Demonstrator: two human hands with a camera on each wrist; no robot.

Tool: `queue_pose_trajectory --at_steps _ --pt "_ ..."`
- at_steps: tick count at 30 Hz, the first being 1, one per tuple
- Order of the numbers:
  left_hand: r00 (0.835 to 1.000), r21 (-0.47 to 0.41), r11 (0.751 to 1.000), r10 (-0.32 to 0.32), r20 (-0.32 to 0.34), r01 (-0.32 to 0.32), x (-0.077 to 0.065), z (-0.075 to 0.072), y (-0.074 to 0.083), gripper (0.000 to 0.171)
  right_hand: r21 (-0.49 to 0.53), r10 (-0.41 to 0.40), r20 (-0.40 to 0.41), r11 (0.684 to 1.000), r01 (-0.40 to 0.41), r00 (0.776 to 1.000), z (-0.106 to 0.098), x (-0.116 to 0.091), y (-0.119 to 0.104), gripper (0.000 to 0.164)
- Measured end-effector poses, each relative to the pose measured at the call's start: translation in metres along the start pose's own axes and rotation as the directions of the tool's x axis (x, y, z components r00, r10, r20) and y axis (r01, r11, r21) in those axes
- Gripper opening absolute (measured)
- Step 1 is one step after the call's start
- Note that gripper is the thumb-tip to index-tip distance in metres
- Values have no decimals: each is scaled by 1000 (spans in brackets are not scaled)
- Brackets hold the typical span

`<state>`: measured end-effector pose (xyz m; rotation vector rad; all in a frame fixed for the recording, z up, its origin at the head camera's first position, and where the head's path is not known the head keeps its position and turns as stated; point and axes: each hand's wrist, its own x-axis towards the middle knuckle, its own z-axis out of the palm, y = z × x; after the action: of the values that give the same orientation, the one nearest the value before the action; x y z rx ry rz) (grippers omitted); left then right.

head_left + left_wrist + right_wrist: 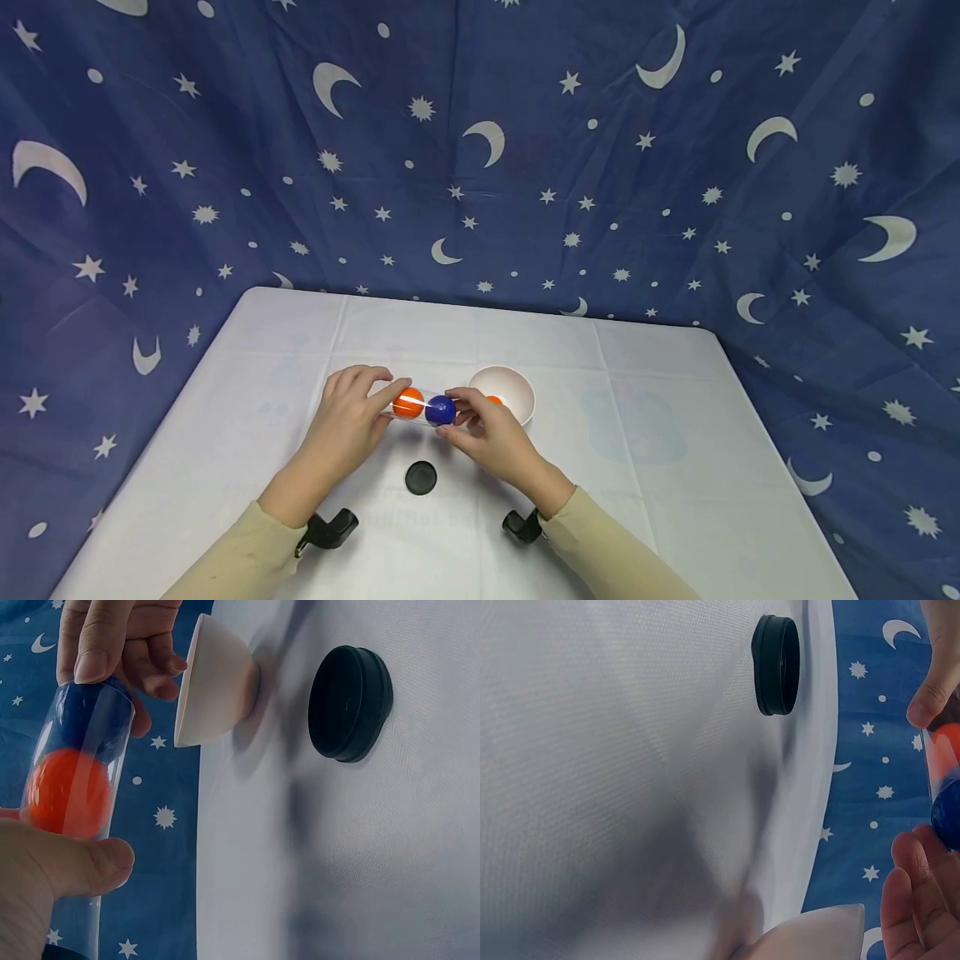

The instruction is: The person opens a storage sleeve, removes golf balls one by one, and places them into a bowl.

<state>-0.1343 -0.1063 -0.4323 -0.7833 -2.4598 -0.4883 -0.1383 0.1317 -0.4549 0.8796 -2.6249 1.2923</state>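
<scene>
My left hand [345, 423] grips a clear tube [81, 921] with its thumb and fingers, holding it up on its side above the table. Inside the tube lie an orange ball [67, 793] and a blue ball [440, 410], side by side. At the tube's right end, my right hand [491, 437] pinches the blue ball between thumb and fingers, right at the rim. Behind that hand stands a white bowl [519, 390], where part of another orange ball [493, 400] shows past the fingers.
A round black cap [421, 477] lies on the white-covered table [660, 492], nearer to me than the tube. Black wrist-worn devices [333, 528] stick out at both sleeves. A blue curtain [525, 167] with moons and stars hangs behind the table.
</scene>
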Motion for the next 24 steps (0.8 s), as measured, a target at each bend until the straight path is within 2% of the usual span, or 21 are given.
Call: queue_pose_trajectory --at_steps 14,24 --pt "1000 0 1000 -25 16 25 -2 0 -1 53 38 -12 -32 999 14 999 1 -1 3 48" --pt "999 -29 999 -42 0 42 -6 3 -2 54 30 -5 -47 1000 6 999 0 -2 3 46"
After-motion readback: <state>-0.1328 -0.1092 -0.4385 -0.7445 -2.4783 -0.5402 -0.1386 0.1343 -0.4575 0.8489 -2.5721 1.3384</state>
